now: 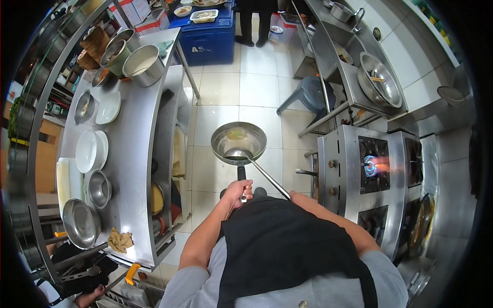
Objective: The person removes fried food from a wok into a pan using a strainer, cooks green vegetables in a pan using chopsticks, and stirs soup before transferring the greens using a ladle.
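Note:
A metal wok (224, 137) hangs over the tiled floor in front of my body, with a little pale liquid and a green piece (236, 134) inside. My left hand (240, 193) is closed round its dark handle. In my right hand (298, 198) is the end of a long metal ladle (268, 177); the fingers are partly hidden behind the apron. The ladle's bowl rests inside the wok's near side, close to the handle.
On the right, a stove (350, 154) has a lit burner (376, 166). A steel table (131, 123) with bowls and pots stands left. A grey stool (309, 95) is right of the aisle; ahead are a blue box (209, 43) and a person's legs (252, 23). Another person's hand (92, 295) shows lower left.

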`<state>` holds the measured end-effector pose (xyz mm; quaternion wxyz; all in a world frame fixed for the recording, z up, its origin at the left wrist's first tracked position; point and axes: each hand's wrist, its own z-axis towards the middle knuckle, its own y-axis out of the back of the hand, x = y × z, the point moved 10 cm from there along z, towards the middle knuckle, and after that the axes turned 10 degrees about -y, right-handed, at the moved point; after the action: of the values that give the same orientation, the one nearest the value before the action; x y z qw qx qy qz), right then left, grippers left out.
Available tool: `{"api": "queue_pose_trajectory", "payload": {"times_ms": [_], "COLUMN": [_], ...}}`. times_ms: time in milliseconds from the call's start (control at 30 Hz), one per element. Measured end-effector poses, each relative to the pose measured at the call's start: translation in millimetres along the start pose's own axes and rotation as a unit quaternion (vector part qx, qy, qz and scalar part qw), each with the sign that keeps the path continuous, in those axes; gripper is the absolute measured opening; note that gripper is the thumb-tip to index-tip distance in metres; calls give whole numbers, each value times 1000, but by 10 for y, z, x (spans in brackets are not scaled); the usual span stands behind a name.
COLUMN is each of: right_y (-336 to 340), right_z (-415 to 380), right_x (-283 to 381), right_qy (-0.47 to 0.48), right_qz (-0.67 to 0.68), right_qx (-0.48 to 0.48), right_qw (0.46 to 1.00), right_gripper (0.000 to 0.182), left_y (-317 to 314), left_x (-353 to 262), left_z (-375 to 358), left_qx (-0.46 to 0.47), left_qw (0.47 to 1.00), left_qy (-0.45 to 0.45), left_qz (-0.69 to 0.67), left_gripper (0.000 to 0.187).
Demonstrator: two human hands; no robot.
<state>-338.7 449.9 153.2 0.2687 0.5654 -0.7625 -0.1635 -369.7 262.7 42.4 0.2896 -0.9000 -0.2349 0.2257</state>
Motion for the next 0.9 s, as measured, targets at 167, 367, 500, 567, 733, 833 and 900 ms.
{"api": "queue_pose_trajectory", "payload": {"times_ms": [167, 367, 500, 567, 733, 833, 900], "right_y": [-67, 138, 174, 181, 271, 247, 330], "right_z": [84, 124, 221, 191, 188, 118, -56], "right_x": [-96, -1, 8, 115, 343, 417, 571], "right_qy": [2, 64, 13, -24, 9, -7, -5], "right_qz": [-8, 91, 231, 391, 460, 513, 524], "right_qx": [-6, 25, 211, 304, 366, 363, 359], "right_qw": [1000, 994, 950, 869, 809, 778, 772], "right_gripper": [25, 22, 11, 11, 14, 18, 17], "left_y": [-22, 44, 164, 199, 356, 469, 568], "left_x": [-41, -214, -492, -611, -753, -781, -749], "left_z": [11, -242, -457, -612, -992, -1170, -1229], "left_qx": [1, -27, -32, -35, -11, -1, 8], "left_qw": [1000, 981, 927, 923, 940, 957, 968], "left_qy": [-11, -39, -91, -100, -98, -95, -95], "left_qz": [19, 190, 364, 370, 327, 275, 234], "left_gripper": [19, 19, 17, 17, 22, 23, 24]}}
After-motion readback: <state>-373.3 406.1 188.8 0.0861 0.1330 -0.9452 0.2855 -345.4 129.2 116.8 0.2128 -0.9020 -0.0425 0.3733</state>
